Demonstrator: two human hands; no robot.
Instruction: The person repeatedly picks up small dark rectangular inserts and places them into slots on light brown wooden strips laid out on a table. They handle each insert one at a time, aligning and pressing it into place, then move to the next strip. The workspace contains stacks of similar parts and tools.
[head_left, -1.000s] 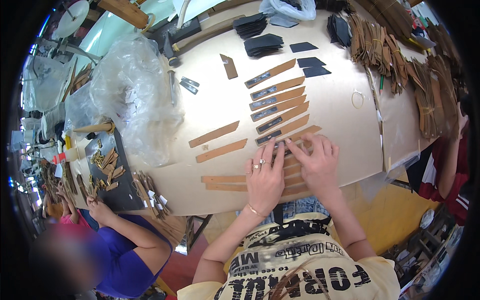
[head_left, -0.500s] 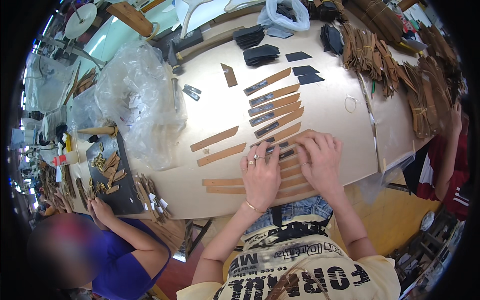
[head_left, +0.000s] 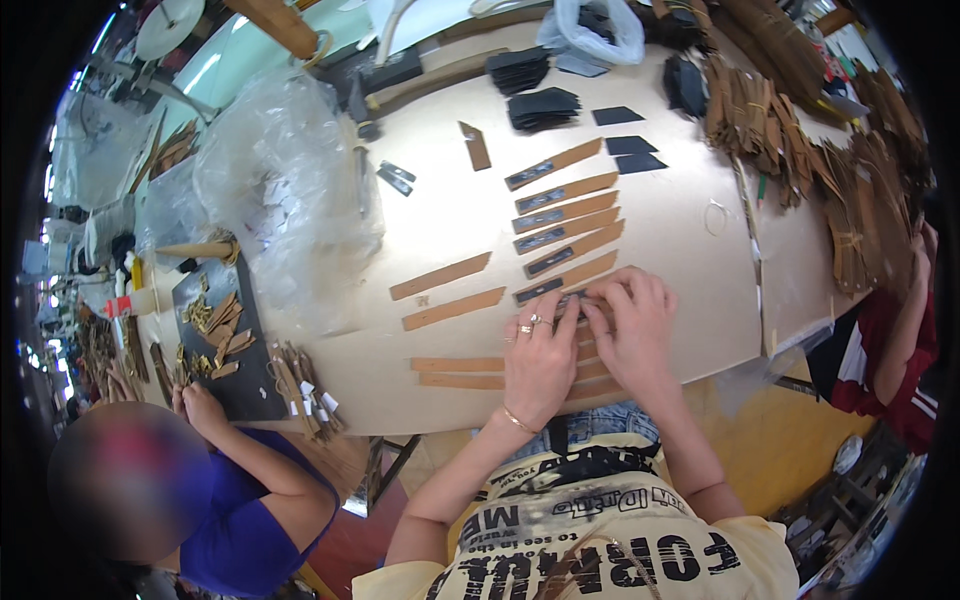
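Both hands are down on the worktop point(head_left: 690, 270) at its near edge, working a thin tan strip point(head_left: 560, 287) that lies at the bottom of a fanned row of like strips point(head_left: 565, 190), each with a small dark label on it. That strip looks light, flat and a bit flexible, leather or card by the look of it, so it should slide easily on the smooth board and wants pinning flat with the fingertips rather than a squeeze; lifting it would be best done by an end or a long edge. The left hand point(head_left: 540, 360) lies palm down, fingers stretched forward and close together, tips pressing on the strip. The right hand point(head_left: 632, 325) sits just beside it, fingers curled over, tips pinching or pressing at the same spot; whether it grips anything I cannot tell. Plain strips point(head_left: 440, 277) lie to the left.
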